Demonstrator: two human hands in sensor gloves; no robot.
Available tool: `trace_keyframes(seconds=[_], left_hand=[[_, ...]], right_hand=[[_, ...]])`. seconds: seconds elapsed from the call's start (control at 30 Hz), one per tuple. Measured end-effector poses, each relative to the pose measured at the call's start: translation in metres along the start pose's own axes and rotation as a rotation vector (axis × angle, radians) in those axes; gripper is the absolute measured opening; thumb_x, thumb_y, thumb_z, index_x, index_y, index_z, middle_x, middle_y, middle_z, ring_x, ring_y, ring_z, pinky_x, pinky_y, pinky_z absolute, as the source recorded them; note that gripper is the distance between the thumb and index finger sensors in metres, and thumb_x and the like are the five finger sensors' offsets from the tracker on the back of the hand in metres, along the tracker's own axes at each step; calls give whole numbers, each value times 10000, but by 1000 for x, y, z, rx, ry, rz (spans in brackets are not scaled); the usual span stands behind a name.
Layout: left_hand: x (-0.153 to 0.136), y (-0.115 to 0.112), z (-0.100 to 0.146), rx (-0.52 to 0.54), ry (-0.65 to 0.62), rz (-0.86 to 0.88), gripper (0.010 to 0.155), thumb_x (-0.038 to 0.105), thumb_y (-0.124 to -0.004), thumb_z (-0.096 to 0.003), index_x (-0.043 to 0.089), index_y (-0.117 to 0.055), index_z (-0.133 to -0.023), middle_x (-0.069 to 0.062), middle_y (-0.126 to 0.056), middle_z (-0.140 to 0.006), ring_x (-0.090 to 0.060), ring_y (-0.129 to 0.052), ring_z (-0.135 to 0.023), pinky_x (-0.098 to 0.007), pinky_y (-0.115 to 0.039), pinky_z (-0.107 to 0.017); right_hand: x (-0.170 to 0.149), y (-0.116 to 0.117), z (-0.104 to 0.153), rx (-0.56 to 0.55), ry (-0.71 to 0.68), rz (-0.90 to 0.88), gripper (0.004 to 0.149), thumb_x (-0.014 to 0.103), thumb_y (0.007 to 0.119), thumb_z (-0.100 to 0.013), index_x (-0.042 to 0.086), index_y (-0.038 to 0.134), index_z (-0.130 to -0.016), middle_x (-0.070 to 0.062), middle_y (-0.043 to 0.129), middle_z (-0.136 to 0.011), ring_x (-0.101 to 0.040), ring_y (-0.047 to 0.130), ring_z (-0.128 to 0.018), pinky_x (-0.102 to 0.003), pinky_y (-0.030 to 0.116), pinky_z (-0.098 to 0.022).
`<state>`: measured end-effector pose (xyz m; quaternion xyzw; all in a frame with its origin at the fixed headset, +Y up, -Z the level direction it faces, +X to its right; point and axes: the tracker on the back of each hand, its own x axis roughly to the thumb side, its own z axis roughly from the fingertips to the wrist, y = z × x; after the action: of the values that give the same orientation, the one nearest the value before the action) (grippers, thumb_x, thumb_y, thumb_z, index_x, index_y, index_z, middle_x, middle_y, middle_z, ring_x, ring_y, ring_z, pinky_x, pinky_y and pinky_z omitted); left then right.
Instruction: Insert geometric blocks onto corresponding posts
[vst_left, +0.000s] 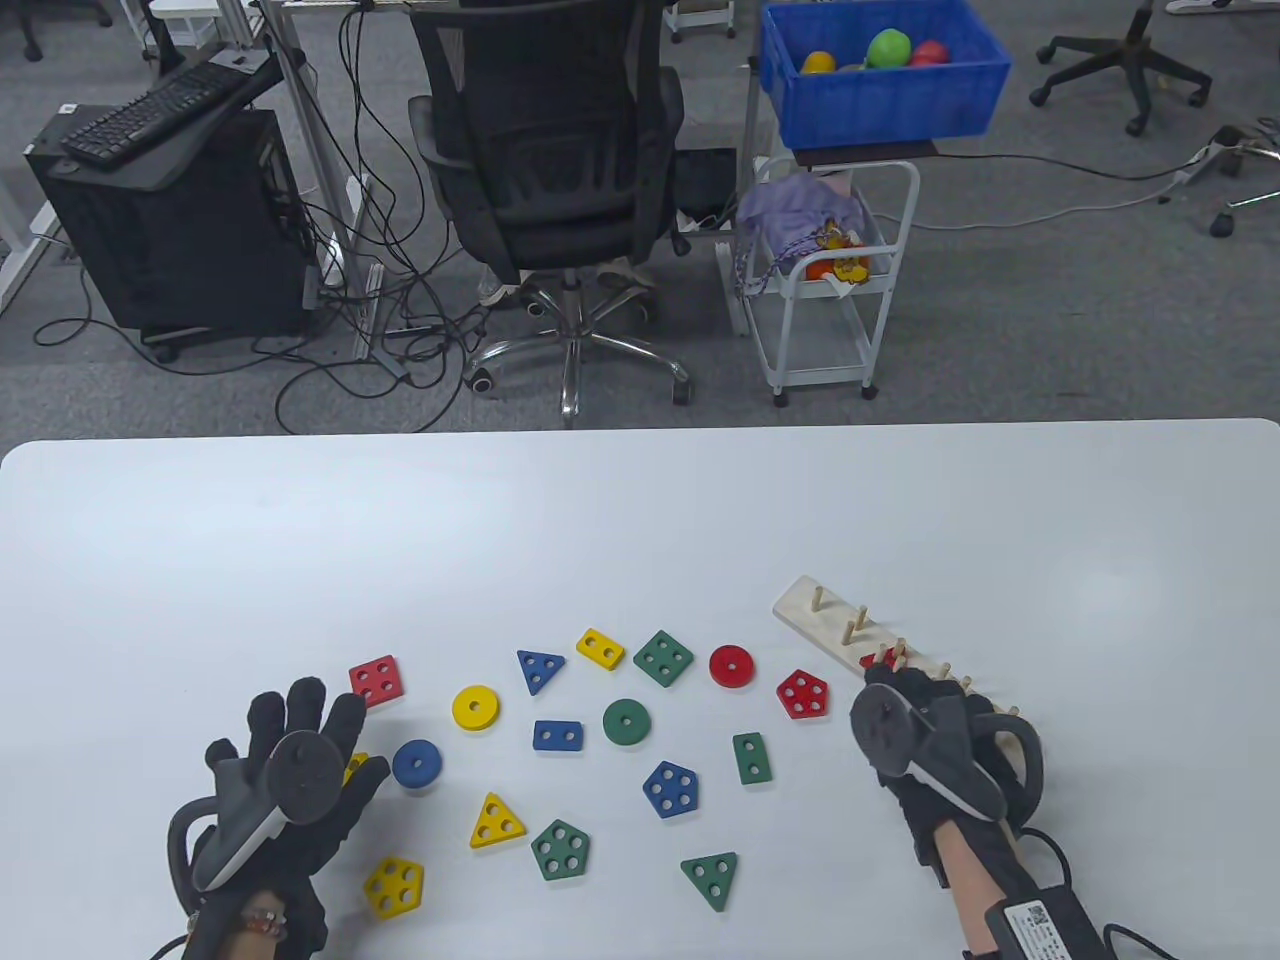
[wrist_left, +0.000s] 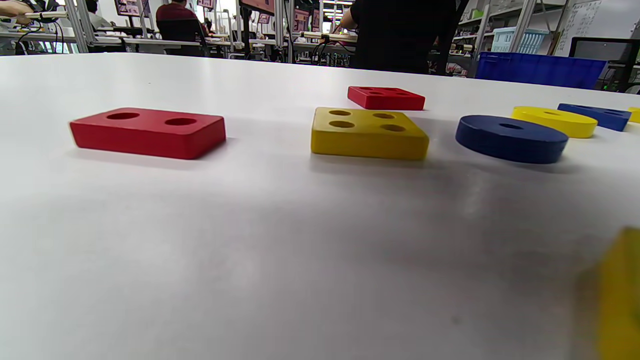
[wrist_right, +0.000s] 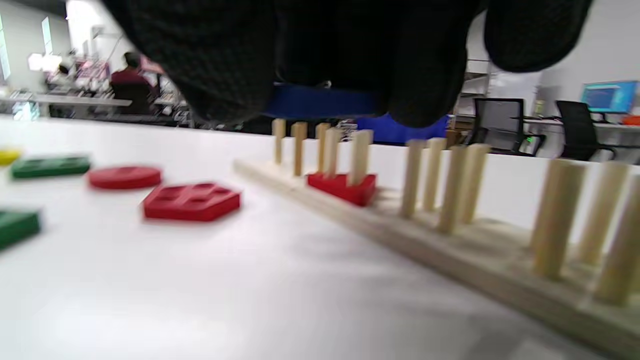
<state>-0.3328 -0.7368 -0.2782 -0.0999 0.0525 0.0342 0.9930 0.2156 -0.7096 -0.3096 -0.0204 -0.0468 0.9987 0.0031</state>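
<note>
On the white table (vst_left: 640, 520), my right hand (vst_left: 935, 740) hovers over the wooden peg board (vst_left: 815, 610), fingers (wrist_right: 235, 65) bunched above a red block (wrist_right: 342, 186) seated on its pegs; my left hand (vst_left: 290, 790), fingers spread, holds nothing near loose blocks.

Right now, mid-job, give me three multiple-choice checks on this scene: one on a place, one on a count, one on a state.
1. Where is the red pentagon?
A. On the pegs
B. Flat on the table, left of the peg board
C. In the left hand

2. How many loose green blocks lie on the table?
A. Three
B. Five
C. Seven

3. What state is the left hand in?
A. Gripping a block
B. Fingers spread, holding nothing
C. Fist closed

Key: 1 B, it lies beside the board; 2 B, square, disc, rectangle, pentagon, triangle; 3 B, its fingers fan out above the table.
</note>
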Motion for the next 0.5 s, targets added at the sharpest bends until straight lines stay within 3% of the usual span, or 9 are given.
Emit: trace_keyframes(seconds=[0.27,0.5], left_hand=[[-2,0,0,3,10,1,741,722,-460,-459,470,-287,-1135,87,-83,-1253,-308,-105,-1179,-687,-178,-788],[-2,0,0,-3,12,-7,740,721,-460,-459,469,-292,-1134,87,-84,-1253,-307,-107,-1179,-686,-180,-789]], right_hand=[[-46,10,-9,-30,200,60,586,342,869,-414,182,686,-947,-157,760,-983,-424,807,-833,-679,641,-596],[-51,14,-12,-42,213,14,580,348,862,-415,187,689,-944,-149,764,-979,-418,807,-838,-688,628,-605]])
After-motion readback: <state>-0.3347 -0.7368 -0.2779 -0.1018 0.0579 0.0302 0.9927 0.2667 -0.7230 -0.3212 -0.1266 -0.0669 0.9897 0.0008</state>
